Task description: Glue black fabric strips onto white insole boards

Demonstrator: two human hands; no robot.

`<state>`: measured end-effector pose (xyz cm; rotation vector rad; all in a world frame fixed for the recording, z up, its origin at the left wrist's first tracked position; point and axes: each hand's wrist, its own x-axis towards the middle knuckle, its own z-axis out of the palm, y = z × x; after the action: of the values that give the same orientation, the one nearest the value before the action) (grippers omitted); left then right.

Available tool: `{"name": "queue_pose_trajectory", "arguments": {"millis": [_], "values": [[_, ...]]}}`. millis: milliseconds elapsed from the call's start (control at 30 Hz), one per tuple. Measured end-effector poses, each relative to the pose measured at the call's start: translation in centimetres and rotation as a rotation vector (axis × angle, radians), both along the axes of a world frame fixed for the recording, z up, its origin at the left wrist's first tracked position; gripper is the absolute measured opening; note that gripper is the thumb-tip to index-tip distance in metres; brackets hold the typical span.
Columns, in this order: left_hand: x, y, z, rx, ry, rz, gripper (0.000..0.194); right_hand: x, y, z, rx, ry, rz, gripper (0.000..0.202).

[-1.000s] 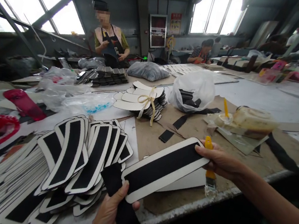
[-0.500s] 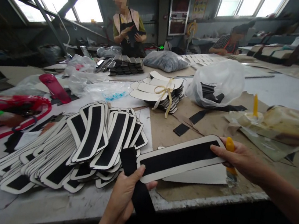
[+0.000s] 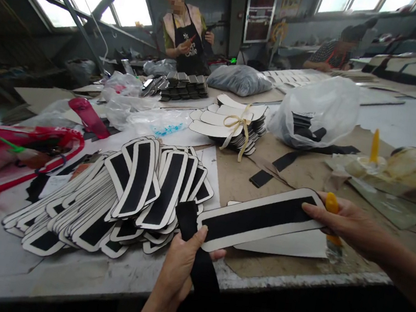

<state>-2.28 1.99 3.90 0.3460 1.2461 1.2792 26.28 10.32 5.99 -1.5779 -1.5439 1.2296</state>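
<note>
Hands [image 3: 180,261] [image 3: 344,221] gripping panel [image 3: 257,219], near table edge [image 3: 290,283]

Two hands show in the lower half, one left hand [image 3: 179,263] and one right hand [image 3: 349,222], with one striped panel [image 3: 261,218] between them. Left of centre, the piled panels [image 3: 138,180] overlap too much to count. There is one ribbon-tied bundle [image 3: 219,119] at centre, one whitish plastic bag [image 3: 333,104] right of it, one red bag [image 3: 38,135] at left, one upright yellow stick [image 3: 375,147] at right, and, at the top, two people: one aproned person [image 3: 188,37] and one person in a checked top [image 3: 322,56].
</note>
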Motion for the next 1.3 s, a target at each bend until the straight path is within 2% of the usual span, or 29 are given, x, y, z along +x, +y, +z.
{"name": "queue_pose_trajectory", "arguments": {"millis": [100,233,300,367,433,467,567,633,733,900,1133,1300], "values": [[0.1,0.1,0.2,-0.029,0.002,0.02,0.036,-0.4,0.1,0.2,-0.056,0.068,0.048,0.043],[0.5,0.5,0.4,-0.108,0.05,0.077,0.03,0.0,1.0,-0.1,0.018,-0.005,0.091,0.043],[0.7,0.8,0.4,-0.128,0.07,0.122,0.023,0.4,1.4,-0.1,0.217,-0.193,0.07,0.042],[0.9,1.0,0.4,-0.139,0.08,0.152,0.018,0.5,1.2,0.1,0.536,-0.477,0.041,0.036],[1.1,1.2,0.4,-0.131,0.082,0.147,0.015,-0.1,0.2,0.3,0.829,-0.683,0.11,0.028],[1.2,1.2,0.4,-0.119,0.083,0.14,0.016,-0.8,-0.4,0.4,0.927,-0.728,0.19,0.028],[1.6,1.2,0.5,-0.087,0.087,0.118,0.022,-3.6,-2.3,-0.1,1.11,-0.751,0.477,0.035],[1.9,1.0,0.8,-0.092,0.081,0.098,0.023,-5.4,-2.9,-0.6,1.24,-0.834,0.539,0.035],[2.2,0.8,1.3,-0.105,0.059,0.073,0.021,-6.6,-2.9,-1.0,1.403,-0.901,0.54,0.031],[2.5,0.6,2.0,-0.137,0.046,0.077,0.023,-6.4,-2.8,-0.5,1.5,-0.88,0.563,0.027],[3.5,0.4,3.2,-0.143,0.044,0.133,0.015,-5.9,-2.9,-0.1,1.521,-0.859,0.597,0.024],[3.9,0.3,3.9,-0.137,0.04,0.122,0.013,-5.5,-2.9,-0.3,1.53,-0.835,0.578,0.023]]}}
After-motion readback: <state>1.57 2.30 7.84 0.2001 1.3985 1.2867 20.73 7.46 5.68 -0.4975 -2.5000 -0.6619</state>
